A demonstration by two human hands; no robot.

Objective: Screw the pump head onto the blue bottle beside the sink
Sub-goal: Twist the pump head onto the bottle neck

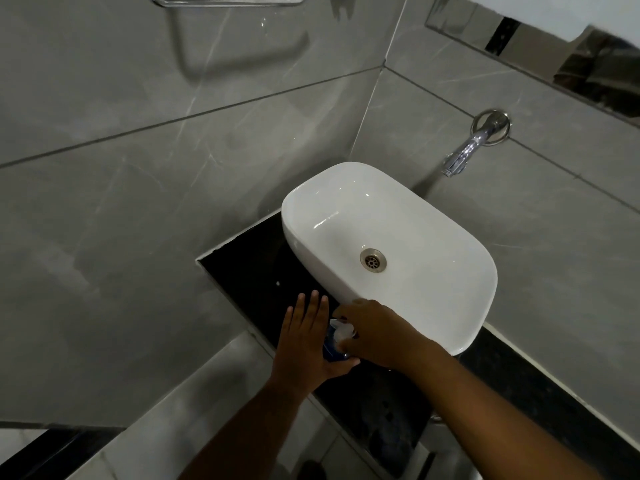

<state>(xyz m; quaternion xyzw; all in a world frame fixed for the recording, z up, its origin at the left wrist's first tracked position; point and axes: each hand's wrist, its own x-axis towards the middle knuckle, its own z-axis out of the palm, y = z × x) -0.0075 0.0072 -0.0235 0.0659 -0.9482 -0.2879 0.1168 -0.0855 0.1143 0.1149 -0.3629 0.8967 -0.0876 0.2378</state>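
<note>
Two bare forearms reach in from the lower edge and meet at the near left corner of the black worktop [263, 271], just beside the sink [433, 216]. The left hand [304, 341] is mostly flat, its fingers [313, 306] straight and pointing away from the camera, with the palm pressed against the left side of the blue bottle [333, 353] and the thumb hooked under its near side — a loose bracing hold rather than a fist. The right hand [370, 329] comes across from the right and is closed over the top of the bottle, fingers curled down around the white pump head [341, 330]. Only a small patch of that white plastic shows between the two hands, and only a sliver of blue below it, so whether the threads are engaged cannot be told.

The bottle stands on the worktop touching or nearly touching the near left wall of the sink, and the right wrist crosses over the sink's rim. The sink is a white rounded-rectangle basin set on top of the worktop, with a metal drain [373, 260] in its floor. Beyond it, a chrome tap [465, 152] sticks out of the grey tiled wall [138, 168] and slants down toward the far end of the basin. Higher on the right wall runs the lower edge of a mirror [588, 67] — its reflections are too blurred to read. At the top left, a metal towel rail [228, 1] throws a shadow on the tiles.
</note>
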